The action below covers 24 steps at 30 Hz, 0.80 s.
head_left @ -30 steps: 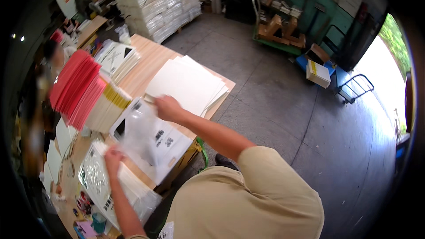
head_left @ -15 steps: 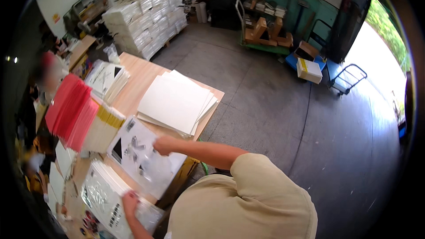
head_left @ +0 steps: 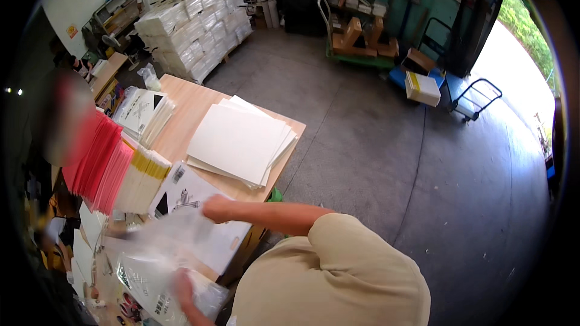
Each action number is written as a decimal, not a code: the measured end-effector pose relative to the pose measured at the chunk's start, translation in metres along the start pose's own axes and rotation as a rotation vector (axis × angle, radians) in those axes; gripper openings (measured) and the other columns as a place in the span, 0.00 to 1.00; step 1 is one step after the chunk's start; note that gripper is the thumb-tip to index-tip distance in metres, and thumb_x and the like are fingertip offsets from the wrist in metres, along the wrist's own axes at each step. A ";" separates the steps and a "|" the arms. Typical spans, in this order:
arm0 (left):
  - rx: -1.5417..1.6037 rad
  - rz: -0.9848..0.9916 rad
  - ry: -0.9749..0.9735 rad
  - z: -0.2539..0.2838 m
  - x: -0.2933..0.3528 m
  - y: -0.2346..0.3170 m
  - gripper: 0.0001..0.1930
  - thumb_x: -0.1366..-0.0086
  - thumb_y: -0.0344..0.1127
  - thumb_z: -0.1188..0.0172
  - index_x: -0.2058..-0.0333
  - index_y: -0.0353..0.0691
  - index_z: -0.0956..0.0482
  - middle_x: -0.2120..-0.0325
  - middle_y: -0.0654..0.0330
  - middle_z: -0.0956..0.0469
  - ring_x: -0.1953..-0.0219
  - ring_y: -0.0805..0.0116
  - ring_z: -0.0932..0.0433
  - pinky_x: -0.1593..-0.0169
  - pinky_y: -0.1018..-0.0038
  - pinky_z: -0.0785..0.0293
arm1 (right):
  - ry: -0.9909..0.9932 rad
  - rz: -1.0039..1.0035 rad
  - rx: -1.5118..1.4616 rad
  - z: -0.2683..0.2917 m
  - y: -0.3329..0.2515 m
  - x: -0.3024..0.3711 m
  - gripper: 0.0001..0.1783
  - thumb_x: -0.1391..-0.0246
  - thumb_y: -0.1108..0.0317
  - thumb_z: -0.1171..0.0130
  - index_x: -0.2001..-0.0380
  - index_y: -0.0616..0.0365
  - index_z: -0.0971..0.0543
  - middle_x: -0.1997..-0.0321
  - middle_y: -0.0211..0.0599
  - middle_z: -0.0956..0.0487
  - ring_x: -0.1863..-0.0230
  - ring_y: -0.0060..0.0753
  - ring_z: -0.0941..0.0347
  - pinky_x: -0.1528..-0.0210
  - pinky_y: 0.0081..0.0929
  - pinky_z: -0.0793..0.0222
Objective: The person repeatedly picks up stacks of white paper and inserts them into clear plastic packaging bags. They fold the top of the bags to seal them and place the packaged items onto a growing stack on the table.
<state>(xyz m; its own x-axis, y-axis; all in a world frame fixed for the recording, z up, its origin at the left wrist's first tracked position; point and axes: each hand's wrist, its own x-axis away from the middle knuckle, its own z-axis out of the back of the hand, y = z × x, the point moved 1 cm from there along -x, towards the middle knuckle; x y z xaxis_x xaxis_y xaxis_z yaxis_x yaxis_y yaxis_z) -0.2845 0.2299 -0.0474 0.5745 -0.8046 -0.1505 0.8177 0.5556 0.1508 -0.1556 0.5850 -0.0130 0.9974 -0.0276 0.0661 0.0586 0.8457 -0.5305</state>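
Two hands going, right hand (head_left: 217,208) curled tight on one blurred clear film (head_left: 160,229), film veiling one printed sheet (head_left: 190,190), left hand (head_left: 183,290) smeared, grip unreadable, one blank white stack (head_left: 235,142) beyond, one red stack (head_left: 92,160)

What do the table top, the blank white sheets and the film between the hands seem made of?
Table top: wood or wood-look laminate, low sheen, by its pale grain. White sheets: probably matte paper or card; flat, dull faces. Film: likely translucent plastic, as things beneath show faintly; blur leaves its finish open.
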 end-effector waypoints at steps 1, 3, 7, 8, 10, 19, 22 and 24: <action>0.100 0.005 -0.080 -0.007 -0.006 0.015 0.10 0.40 0.27 0.49 0.64 0.34 0.19 0.74 0.49 0.20 0.70 0.53 0.21 0.62 0.64 0.26 | 0.087 -0.034 0.070 -0.056 0.052 -0.009 0.17 0.54 0.71 0.45 0.60 0.51 0.17 0.64 0.45 0.18 0.60 0.51 0.21 0.63 0.44 0.25; 0.298 0.200 -0.136 -0.018 0.018 0.028 0.10 0.41 0.26 0.48 0.65 0.34 0.18 0.79 0.50 0.21 0.74 0.55 0.21 0.66 0.64 0.26 | 0.115 -0.149 -0.118 -0.066 0.042 0.015 0.17 0.53 0.73 0.49 0.62 0.46 0.15 0.65 0.45 0.17 0.61 0.52 0.21 0.61 0.46 0.25; 0.389 0.364 0.019 0.026 -0.036 0.034 0.09 0.39 0.25 0.49 0.64 0.32 0.20 0.79 0.53 0.22 0.79 0.64 0.22 0.73 0.68 0.28 | 0.404 -0.158 -0.284 -0.049 0.043 -0.006 0.16 0.53 0.72 0.49 0.63 0.51 0.15 0.70 0.48 0.18 0.65 0.53 0.22 0.61 0.44 0.25; 0.411 0.387 0.053 0.032 -0.047 0.018 0.09 0.38 0.26 0.48 0.62 0.32 0.20 0.76 0.52 0.21 0.79 0.65 0.23 0.72 0.69 0.28 | 0.494 -0.134 -0.357 -0.037 0.036 -0.015 0.16 0.54 0.72 0.48 0.62 0.52 0.16 0.69 0.48 0.18 0.64 0.54 0.22 0.60 0.45 0.26; 0.389 0.354 0.229 0.069 -0.079 0.027 0.12 0.36 0.24 0.50 0.58 0.33 0.19 0.72 0.51 0.20 0.77 0.65 0.24 0.70 0.69 0.27 | 0.671 -0.113 -0.502 -0.023 0.029 -0.026 0.17 0.55 0.73 0.48 0.61 0.54 0.16 0.66 0.49 0.18 0.62 0.56 0.23 0.59 0.46 0.27; -0.010 -0.085 0.357 0.111 -0.133 0.084 0.17 0.42 0.20 0.49 0.56 0.41 0.19 0.63 0.52 0.21 0.62 0.49 0.22 0.57 0.61 0.25 | 0.471 -0.339 -0.555 -0.112 0.032 0.002 0.17 0.49 0.58 0.41 0.58 0.50 0.17 0.69 0.43 0.17 0.66 0.52 0.21 0.62 0.44 0.24; -0.019 -0.030 0.245 0.071 -0.117 0.075 0.18 0.43 0.22 0.48 0.55 0.45 0.20 0.65 0.55 0.22 0.64 0.51 0.21 0.60 0.61 0.23 | 0.404 -0.343 -0.426 -0.142 0.026 0.017 0.18 0.47 0.50 0.39 0.60 0.49 0.17 0.70 0.40 0.16 0.66 0.50 0.20 0.61 0.45 0.25; 0.027 0.014 0.196 0.054 -0.112 0.081 0.18 0.43 0.23 0.47 0.54 0.46 0.20 0.65 0.55 0.22 0.64 0.51 0.21 0.60 0.60 0.23 | 0.413 -0.325 -0.373 -0.142 0.028 0.021 0.18 0.48 0.50 0.38 0.60 0.48 0.16 0.72 0.39 0.17 0.67 0.49 0.20 0.64 0.43 0.25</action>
<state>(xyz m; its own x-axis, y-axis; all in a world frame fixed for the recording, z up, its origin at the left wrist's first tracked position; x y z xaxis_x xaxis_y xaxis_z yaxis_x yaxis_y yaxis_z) -0.2845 0.3533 0.0344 0.5844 -0.7391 -0.3351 0.8097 0.5585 0.1802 -0.1273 0.5323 -0.1463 0.8560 -0.5166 -0.0184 0.2962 0.5194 -0.8016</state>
